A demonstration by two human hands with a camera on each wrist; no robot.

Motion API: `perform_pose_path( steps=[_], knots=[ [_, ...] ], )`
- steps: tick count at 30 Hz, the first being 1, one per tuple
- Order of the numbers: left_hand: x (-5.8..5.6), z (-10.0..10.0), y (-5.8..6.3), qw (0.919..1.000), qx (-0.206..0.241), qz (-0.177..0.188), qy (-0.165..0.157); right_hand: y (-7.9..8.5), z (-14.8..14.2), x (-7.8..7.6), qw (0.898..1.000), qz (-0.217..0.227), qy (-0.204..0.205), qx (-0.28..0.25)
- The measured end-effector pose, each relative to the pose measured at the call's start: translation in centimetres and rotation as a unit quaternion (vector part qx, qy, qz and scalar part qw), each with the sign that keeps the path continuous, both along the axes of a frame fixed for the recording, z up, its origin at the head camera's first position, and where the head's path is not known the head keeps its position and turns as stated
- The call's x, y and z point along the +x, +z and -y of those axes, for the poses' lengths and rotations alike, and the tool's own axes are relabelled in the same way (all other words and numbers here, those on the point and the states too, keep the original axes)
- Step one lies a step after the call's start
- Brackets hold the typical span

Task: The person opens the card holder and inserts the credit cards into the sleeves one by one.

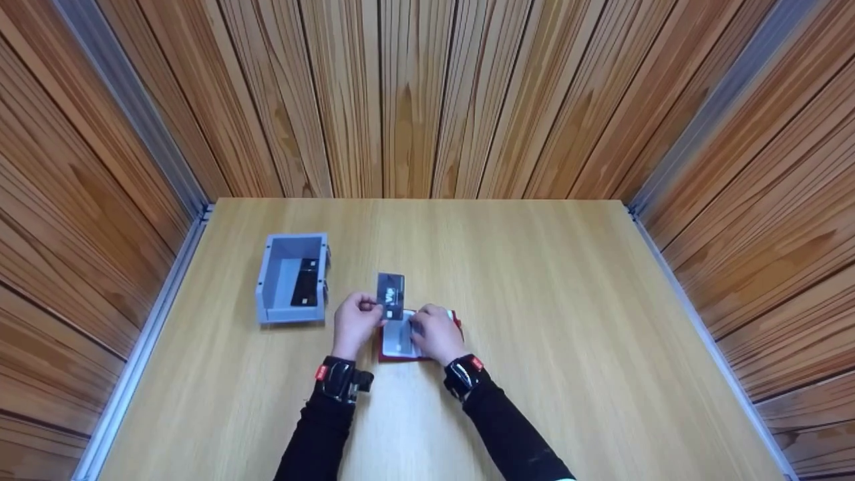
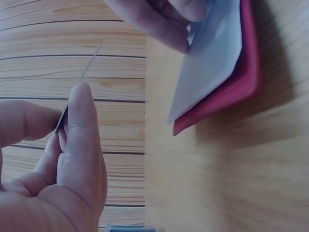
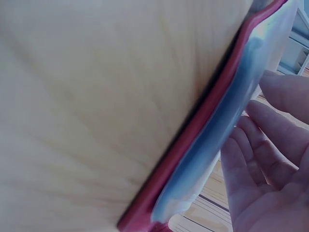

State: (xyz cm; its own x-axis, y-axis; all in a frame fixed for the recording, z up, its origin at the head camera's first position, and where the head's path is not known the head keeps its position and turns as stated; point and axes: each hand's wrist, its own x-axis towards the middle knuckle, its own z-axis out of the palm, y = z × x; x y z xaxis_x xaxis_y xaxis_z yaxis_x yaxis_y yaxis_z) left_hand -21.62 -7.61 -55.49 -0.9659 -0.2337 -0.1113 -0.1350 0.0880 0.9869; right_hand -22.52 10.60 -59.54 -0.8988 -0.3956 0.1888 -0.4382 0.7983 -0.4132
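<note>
My left hand pinches a dark card with pale "VIP" lettering between thumb and fingers. The card stands above the upper left part of a card holder with a red cover and clear plastic sleeves. In the left wrist view the card is seen nearly edge-on, apart from the sleeve. My right hand is at the card holder, thumb and fingertips pinching a lifted plastic sleeve. The sleeve's opening cannot be made out, and my right hand hides part of the holder.
A grey-blue plastic bin stands on the table to the left of my left hand. Black cards lie inside it along its right side. Wood-panelled walls enclose the back and sides of the wooden table.
</note>
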Motion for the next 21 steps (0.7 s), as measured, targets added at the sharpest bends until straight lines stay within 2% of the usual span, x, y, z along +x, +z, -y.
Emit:
perform_pose_path(
  steps=[4,8,11,13,16,21],
  knots=[
    [0.1,-0.2,-0.1,1.0000,0.002,0.002,-0.002,0.0,-0.2,-0.1,1.000,0.002,-0.004,-0.019],
    [0.1,-0.4,-0.2,1.0000,0.004,0.006,-0.003,0.1,-0.4,-0.1,0.997,0.017,-0.023,-0.066],
    [0.2,-0.6,-0.2,0.9999,0.003,0.009,-0.007,0.4,-0.4,-0.3,0.992,0.031,-0.042,-0.118],
    [0.2,-0.8,-0.2,0.9999,0.004,0.009,-0.014,0.8,-0.4,-0.4,0.984,0.042,-0.057,-0.162],
    [0.4,-1.2,-0.1,0.9996,0.003,0.011,-0.027,1.4,-0.1,-0.6,0.963,0.069,-0.072,-0.250],
    [0.6,-1.8,-0.3,0.9990,0.004,0.004,-0.044,2.1,0.2,-0.8,0.912,0.136,-0.092,-0.376]
  ],
)
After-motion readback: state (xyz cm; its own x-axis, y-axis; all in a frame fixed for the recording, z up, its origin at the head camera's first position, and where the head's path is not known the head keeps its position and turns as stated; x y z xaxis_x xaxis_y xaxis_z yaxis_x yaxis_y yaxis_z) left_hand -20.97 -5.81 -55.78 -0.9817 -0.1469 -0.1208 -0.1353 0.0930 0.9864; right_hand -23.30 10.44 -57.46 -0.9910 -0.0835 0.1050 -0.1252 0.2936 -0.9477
